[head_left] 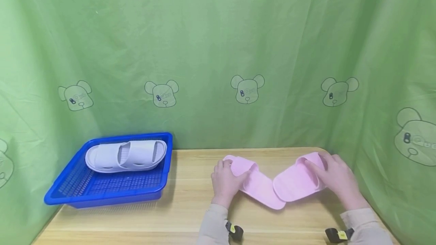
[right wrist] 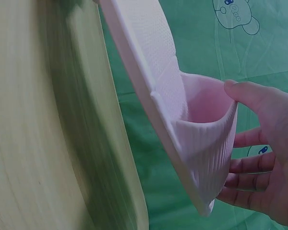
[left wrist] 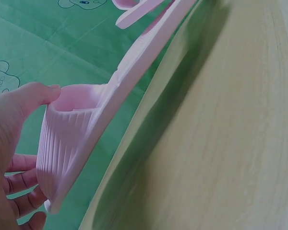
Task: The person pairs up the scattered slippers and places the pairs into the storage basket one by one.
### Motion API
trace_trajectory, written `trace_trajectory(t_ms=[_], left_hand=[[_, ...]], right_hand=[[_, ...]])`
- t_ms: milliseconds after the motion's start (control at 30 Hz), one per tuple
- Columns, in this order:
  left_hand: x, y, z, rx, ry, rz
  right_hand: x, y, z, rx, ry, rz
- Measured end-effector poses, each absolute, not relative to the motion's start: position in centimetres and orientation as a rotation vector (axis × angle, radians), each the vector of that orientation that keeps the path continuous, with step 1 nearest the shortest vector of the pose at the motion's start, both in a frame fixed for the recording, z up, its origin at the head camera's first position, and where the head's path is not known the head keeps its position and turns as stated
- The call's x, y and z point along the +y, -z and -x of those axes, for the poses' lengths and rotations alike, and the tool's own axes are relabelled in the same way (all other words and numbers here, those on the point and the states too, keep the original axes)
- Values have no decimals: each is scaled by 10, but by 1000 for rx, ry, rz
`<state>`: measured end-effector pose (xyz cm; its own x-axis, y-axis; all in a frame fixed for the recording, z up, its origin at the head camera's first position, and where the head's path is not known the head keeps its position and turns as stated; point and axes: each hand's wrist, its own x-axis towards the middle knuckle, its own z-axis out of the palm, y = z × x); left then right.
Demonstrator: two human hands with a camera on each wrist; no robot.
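Note:
Two pink slippers are held above the right part of the table, their heel ends meeting in the middle. My left hand (head_left: 225,182) grips the left pink slipper (head_left: 261,189) by its ribbed strap, thumb at the strap's opening and fingers round the toe side. The other pink slipper (head_left: 295,181) is in my right hand (head_left: 337,175), which holds its strap the same way. In the left wrist view the ribbed strap (left wrist: 67,139) shows close up, and the right wrist view shows the other strap (right wrist: 211,143). Both slippers appear raised off the wood, with shadows beneath.
A blue plastic basket (head_left: 112,202) stands at the table's left. Inside it lies a pair of pale lavender slippers (head_left: 141,153), set together along the back. Green curtain (head_left: 204,116) with bear prints hangs behind and at both sides of the wooden table (head_left: 184,214).

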<state>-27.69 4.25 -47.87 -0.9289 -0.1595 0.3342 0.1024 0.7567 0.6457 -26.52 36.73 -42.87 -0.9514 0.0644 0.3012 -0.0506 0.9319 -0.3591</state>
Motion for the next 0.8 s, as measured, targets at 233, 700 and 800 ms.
trace_trajectory(t_ms=[233, 700, 800], left_hand=[[43, 477, 277, -2581, 983, -83], [44, 475, 276, -2581, 991, -122], [44, 475, 275, -2571, 1011, -126]], right_hand=[[363, 428, 266, -2774, -559, 74], [353, 423, 262, -2746, -585, 125], [351, 422, 261, -2735, -587, 144]])
